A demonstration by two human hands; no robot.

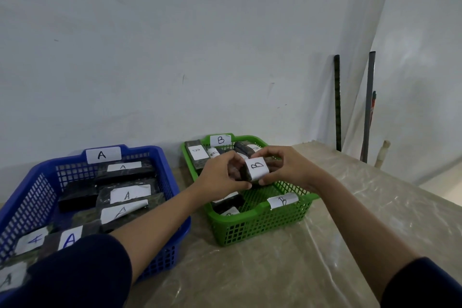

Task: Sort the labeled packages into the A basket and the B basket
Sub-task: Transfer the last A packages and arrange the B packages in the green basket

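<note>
Over green B basket (260,220) | left hand (220,177), right hand (287,167) both grip B package (256,169) | blue A basket (32,197) holds A packages (128,194)

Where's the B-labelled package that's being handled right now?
In the head view, the dark package with the white B label is right of centre, held by the left hand and right hand above the green plastic B basket.

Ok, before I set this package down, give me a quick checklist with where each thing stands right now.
1. Label on the held package reads B: ok.
2. Both hands grip it, left hand and right hand: ok.
3. Package is over the green B basket: ok.
4. Basket's own tags read B: ok.
5. Bare mesh floor at the basket's near right for it: ok.
6. Blue A basket holds only A labels: cannot tell, some are hidden by the arm.
</note>
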